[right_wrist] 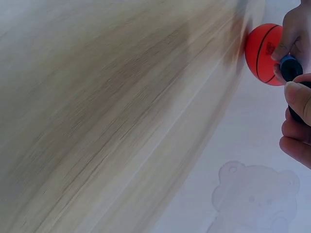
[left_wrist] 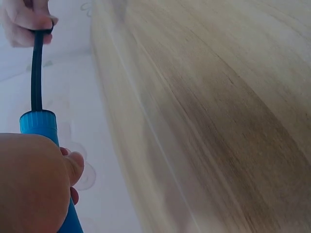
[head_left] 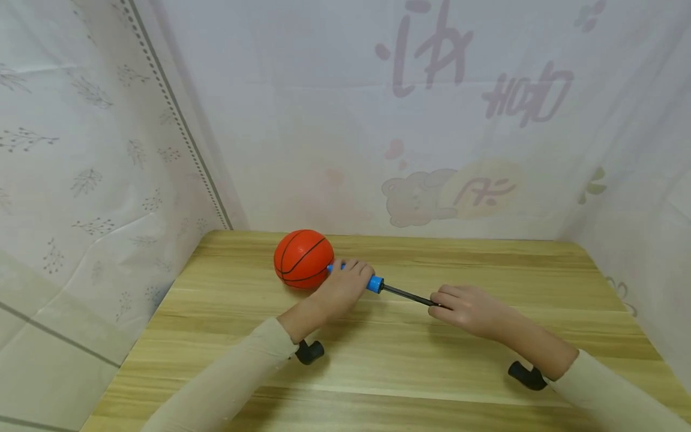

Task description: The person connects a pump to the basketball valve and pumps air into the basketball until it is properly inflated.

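Note:
My left hand (head_left: 345,289) grips the blue barrel (head_left: 375,284) of a hand pump, its fingers wrapped over the top. A thin black rod (head_left: 407,295) runs out of the barrel toward the right. At the rod's far end my right hand (head_left: 469,311) holds the black handle, mostly covered by the fingers; the right wrist view shows the thumb (right_wrist: 297,94) against it. An orange basketball (head_left: 302,258) with black lines sits left of the pump. The barrel's blue end reaches the ball's right edge; whether a needle is in the ball I cannot tell.
Everything is above a light wood-grain table (head_left: 432,372). Behind it hangs a pale curtain (head_left: 302,120) with a printed bear, and more patterned cloth (head_left: 81,180) stands at the left. A black curved fitting (head_left: 309,352) shows below each wrist.

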`<state>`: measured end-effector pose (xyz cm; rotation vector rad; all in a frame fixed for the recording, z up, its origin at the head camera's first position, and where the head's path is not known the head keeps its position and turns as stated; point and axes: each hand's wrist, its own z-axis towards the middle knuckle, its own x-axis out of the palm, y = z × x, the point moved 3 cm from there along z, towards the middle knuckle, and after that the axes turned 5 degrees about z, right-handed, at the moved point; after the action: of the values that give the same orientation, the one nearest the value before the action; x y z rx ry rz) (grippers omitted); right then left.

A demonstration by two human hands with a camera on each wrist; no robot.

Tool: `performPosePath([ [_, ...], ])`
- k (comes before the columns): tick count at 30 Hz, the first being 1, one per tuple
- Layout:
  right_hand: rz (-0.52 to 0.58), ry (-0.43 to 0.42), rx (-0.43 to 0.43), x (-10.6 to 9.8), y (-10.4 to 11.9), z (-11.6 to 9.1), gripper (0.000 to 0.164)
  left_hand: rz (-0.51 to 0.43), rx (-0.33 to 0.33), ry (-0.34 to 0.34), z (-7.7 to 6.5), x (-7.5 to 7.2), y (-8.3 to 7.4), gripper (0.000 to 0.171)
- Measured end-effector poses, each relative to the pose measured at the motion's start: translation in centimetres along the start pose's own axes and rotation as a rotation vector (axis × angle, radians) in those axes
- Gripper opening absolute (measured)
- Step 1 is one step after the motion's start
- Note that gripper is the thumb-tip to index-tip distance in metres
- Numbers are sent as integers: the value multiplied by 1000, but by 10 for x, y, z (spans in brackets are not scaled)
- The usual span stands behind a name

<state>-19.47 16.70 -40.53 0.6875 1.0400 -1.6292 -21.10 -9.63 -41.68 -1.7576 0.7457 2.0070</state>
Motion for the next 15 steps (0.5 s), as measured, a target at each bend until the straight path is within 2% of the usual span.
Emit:
performPosePath([
  [8, -15, 37, 6, -3, -1, -7, 45, -20, -18, 33, 2, -1, -5, 28],
  [15, -10, 36, -20, 1, -7, 3, 43, 50, -23, 56, 7, -1, -12, 30],
])
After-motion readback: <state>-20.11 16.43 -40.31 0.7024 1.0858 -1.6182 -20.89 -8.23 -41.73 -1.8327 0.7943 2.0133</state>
